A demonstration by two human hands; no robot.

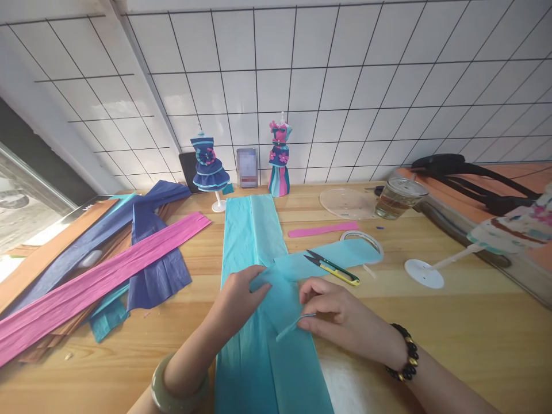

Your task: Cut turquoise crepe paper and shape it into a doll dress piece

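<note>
A long sheet of turquoise crepe paper point(252, 236) lies down the middle of the wooden table point(452, 333). My left hand point(239, 296) pinches a smaller piece of turquoise paper point(293, 267) that lies across the sheet. My right hand point(334, 313) is closed on a thin strip of turquoise paper point(291, 328) at that piece's near edge. Small thread snips with yellow-green handles point(332, 267) rest on the turquoise piece just beyond my right hand.
Pink point(99, 282), dark blue point(157, 261) and brown crepe strips lie at left. Two mini mannequins in paper dresses point(209, 167) point(279, 158) and a phone point(247, 168) stand by the tiled wall. A tape roll point(361, 237), pink strip point(323, 230), clear lid, glass cup point(399, 198) and fallen mannequin point(495, 236) are at right.
</note>
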